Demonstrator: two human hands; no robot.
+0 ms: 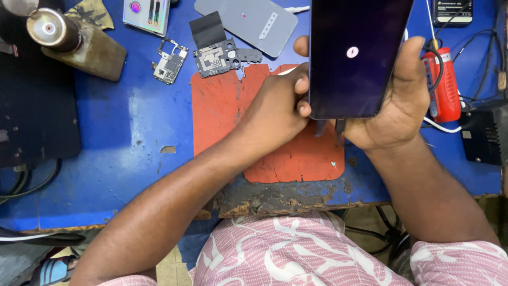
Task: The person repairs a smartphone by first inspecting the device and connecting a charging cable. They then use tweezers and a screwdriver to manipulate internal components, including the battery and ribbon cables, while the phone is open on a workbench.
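Observation:
My right hand point(399, 106) grips a dark smartphone point(354, 58) from its right edge and bottom, screen up, above a blue workbench. The dark screen shows a small white round charging icon point(352, 52). My left hand point(278, 108) presses its fingertips against the phone's lower left edge, and one fingertip shows higher up on that edge. A black cable plug point(339, 127) hangs from the phone's bottom. Under both hands lies a worn red mat point(222, 106).
On the blue bench point(127, 127) lie a grey phone back cover point(248, 24), a black inner frame point(219, 53), a small circuit board point(169, 61), a red tool point(444, 85), a black box point(484, 137) and cables at right, and a black mat point(32, 116) at left.

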